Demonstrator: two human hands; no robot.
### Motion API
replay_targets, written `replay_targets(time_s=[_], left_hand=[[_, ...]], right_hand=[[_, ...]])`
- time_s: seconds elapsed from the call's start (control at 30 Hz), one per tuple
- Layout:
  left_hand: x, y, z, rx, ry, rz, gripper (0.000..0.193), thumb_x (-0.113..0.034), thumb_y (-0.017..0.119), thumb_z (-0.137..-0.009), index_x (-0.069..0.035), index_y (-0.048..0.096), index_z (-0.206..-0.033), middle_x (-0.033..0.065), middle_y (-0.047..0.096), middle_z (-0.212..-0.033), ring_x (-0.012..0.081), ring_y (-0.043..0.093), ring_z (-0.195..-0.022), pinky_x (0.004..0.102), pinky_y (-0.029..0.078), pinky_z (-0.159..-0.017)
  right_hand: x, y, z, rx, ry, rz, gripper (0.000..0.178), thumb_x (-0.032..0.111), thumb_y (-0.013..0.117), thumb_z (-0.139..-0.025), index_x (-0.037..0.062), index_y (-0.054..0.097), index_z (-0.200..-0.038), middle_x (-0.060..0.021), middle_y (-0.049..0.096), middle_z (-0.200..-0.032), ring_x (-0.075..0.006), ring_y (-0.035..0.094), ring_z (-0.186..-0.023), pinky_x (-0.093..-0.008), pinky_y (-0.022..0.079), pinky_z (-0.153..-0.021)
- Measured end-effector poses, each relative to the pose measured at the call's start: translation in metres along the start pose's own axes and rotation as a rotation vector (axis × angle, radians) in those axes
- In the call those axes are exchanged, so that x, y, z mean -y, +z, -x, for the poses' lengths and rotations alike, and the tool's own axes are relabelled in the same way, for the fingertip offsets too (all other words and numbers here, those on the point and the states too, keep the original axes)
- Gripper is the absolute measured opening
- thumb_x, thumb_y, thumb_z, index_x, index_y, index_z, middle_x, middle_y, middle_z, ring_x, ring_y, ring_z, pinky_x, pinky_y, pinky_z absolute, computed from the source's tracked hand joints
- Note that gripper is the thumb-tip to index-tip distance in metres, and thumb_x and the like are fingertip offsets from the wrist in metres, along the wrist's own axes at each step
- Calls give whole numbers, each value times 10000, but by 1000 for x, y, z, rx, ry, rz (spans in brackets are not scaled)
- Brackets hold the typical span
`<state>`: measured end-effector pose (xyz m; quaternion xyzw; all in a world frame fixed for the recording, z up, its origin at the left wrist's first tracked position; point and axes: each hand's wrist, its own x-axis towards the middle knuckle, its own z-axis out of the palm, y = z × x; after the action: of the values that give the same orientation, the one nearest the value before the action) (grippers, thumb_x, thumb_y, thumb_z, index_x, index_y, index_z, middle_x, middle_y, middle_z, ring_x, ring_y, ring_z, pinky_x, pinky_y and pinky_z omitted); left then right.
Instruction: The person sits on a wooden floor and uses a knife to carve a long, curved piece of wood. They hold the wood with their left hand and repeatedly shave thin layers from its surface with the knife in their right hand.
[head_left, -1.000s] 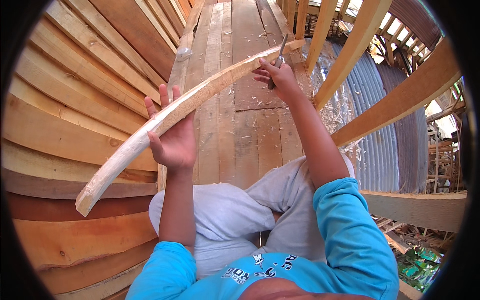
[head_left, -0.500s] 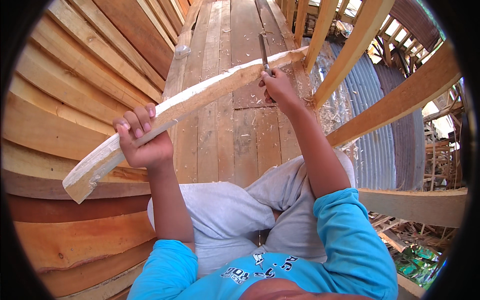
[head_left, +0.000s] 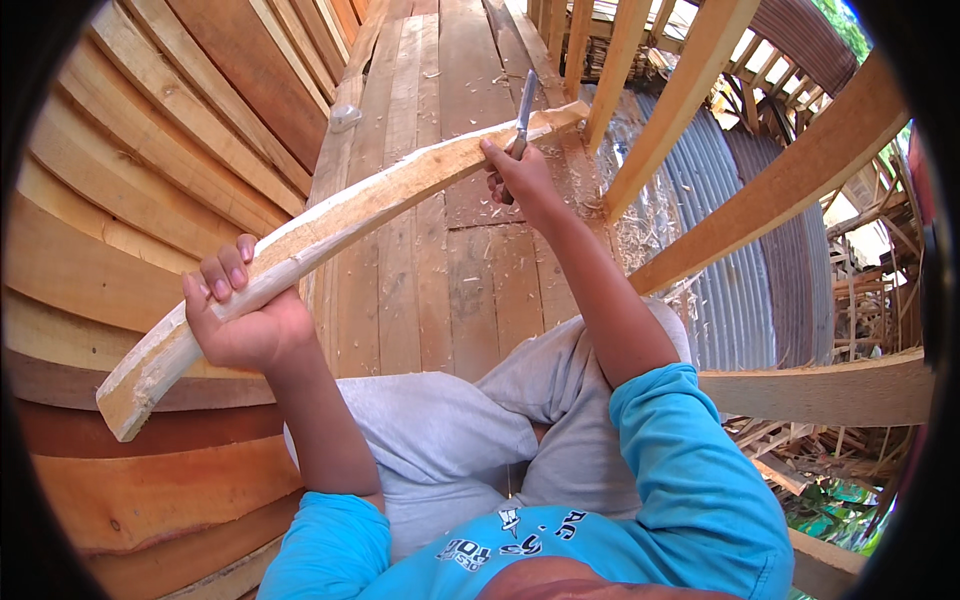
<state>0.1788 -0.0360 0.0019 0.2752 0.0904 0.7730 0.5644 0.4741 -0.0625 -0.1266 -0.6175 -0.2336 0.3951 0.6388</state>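
A long, slightly curved wooden pole [head_left: 370, 194], partly stripped to pale wood, slants from lower left up to the far right. My left hand [head_left: 250, 313] wraps round it near its lower end, fingers over the top and palm beneath. In my right hand [head_left: 520, 180] is a knife [head_left: 524, 112] with a dark handle, its blade pointing up and away. The blade crosses the pole close to its far end; whether it touches the wood I cannot tell. The thumb lies along the handle, near the pole's edge.
Upright boards [head_left: 140, 235] form a wall on my left. Wood shavings lie scattered on the plank floor [head_left: 400, 290], where a small clear container [head_left: 344, 118] stands by the wall. Wooden railing slats [head_left: 690, 110] rise on my right, with corrugated metal sheets [head_left: 715, 240] beyond.
The pole has rolled, showing more of its pale brown face, and its near end sits lower and farther left. The knife has tilted, its blade now catching light. Both hands have shifted left in view.
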Motion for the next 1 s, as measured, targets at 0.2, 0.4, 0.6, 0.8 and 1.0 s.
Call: replay_targets(time_s=[0.2, 0.4, 0.6, 0.8, 1.0], left_hand=[[-11, 4, 7, -13, 42, -33, 294, -181, 553, -897, -155, 339, -697, -13, 330, -656, 137, 378, -685, 354, 393, -801], [21, -5, 21, 126, 72, -53, 165, -170, 603, -863, -124, 454, -809, -6, 413, -781, 160, 454, -831, 399, 407, -940], [31, -25, 5, 580, 168, -109, 162, -87, 592, -812, -135, 514, -946, 4, 478, -965, 187, 471, -1047, 459, 337, -1106], [49, -49, -20, 452, -26, 50, 181, -151, 543, -813, -176, 375, -750, -28, 399, -661, 143, 454, -724, 354, 402, -785], [49, -46, -6, 123, -39, 13, 227, -183, 504, -851, -183, 326, -710, -21, 350, -629, 146, 399, -639, 354, 393, -782]], right_hand=[[7, 11, -1, 58, -65, -54, 371, 344, 703, -916, 65, 461, -884, -26, 520, -726, -80, 514, -524, -252, 418, -407], [-3, -9, -24, 46, -83, -122, 413, 386, 704, -911, 46, 471, -919, -18, 509, -694, -78, 495, -518, -253, 386, -399], [7, -14, -12, 21, -47, -45, 399, 409, 647, -945, 39, 514, -883, -18, 514, -685, -84, 492, -509, -242, 370, -398], [-15, -15, 2, -74, -249, 192, 280, 295, 644, -932, 37, 537, -918, -66, 616, -767, -134, 571, -592, -296, 440, -525], [-5, 9, 25, 20, -404, 550, 350, 334, 551, -966, -2, 622, -899, -160, 672, -771, -266, 657, -728, -392, 492, -690]])
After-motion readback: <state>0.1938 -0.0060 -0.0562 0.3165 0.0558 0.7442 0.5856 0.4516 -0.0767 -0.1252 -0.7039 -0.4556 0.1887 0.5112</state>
